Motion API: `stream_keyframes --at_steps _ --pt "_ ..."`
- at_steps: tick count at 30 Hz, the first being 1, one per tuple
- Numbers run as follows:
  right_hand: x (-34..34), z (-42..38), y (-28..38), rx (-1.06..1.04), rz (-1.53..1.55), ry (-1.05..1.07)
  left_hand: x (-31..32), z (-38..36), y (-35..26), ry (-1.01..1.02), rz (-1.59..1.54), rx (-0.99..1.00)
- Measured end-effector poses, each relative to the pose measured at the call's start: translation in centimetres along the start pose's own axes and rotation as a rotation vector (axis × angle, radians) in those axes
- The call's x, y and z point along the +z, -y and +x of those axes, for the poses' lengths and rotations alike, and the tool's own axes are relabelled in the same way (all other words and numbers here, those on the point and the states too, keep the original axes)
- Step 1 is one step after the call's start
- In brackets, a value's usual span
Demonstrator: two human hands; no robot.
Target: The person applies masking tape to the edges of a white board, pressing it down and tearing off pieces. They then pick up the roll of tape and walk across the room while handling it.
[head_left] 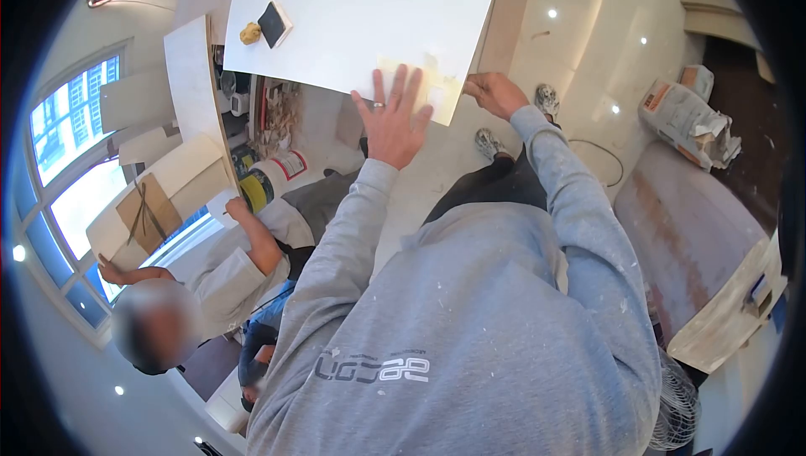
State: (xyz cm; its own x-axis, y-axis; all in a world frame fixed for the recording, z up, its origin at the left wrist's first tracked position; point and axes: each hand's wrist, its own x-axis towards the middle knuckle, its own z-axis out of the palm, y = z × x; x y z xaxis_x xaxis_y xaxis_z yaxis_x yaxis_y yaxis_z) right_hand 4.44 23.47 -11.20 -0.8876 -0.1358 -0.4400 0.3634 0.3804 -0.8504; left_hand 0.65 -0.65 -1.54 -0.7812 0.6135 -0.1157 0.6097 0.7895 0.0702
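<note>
My left hand (393,120) lies with fingers spread near the corner of a large white board (353,11). Under and beside its fingers is a pale yellow sheet or patch (441,95), partly covered by the hand. At the board's right edge, close to that corner, my right hand (501,95) has its fingers curled and pinched together. What they grip, if anything, is too small to make out. Farther left on the board sit a small black block (274,24) with a pale side and a yellowish lump (250,33).
To my left a co-worker (243,263) touches another board with brown cardboard (149,214) on it. A white bucket (285,169) stands below. On my right are a torn paper sack (690,120), a large stained panel (697,229) and a cable (617,158) on the floor.
</note>
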Motion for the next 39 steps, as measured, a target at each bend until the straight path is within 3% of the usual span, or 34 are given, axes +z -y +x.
stream_keyframes --at_steps 3,6,12,21,24,30,33,36,39 --pt "0.8 0.1 -0.9 -0.097 0.055 -0.096 0.2 0.9 1.1 -0.05 -0.079 -0.118" --pt "0.3 -0.1 -0.3 -0.033 0.035 -0.019 0.1 1.0 1.1 -0.026 -0.009 -0.15" --pt "0.3 0.0 -0.4 -0.027 0.034 -0.023 1.1 2.7 -1.2 -0.07 -0.114 -0.462" --pt "-0.4 0.0 0.8 0.111 0.076 0.082 0.3 2.6 -1.0 0.064 -0.011 -0.398" --pt "-0.2 -0.1 0.0 0.028 0.042 0.003 -0.7 2.8 -1.5 0.097 -0.004 -0.399" --pt "0.1 0.1 0.1 0.064 0.085 0.023 -1.8 3.2 -1.5 0.14 -0.088 -0.411" --pt "0.2 -0.4 0.0 0.046 0.101 0.006 -0.7 2.9 -1.1 0.029 -0.099 -0.388" --pt "-0.4 -0.9 0.2 0.056 0.148 0.044 0.1 2.1 -2.5 -0.105 -0.025 -0.263" --pt "0.4 0.1 -2.1 -0.001 0.222 0.088 0.8 1.4 -4.0 -0.068 -0.096 -0.082"
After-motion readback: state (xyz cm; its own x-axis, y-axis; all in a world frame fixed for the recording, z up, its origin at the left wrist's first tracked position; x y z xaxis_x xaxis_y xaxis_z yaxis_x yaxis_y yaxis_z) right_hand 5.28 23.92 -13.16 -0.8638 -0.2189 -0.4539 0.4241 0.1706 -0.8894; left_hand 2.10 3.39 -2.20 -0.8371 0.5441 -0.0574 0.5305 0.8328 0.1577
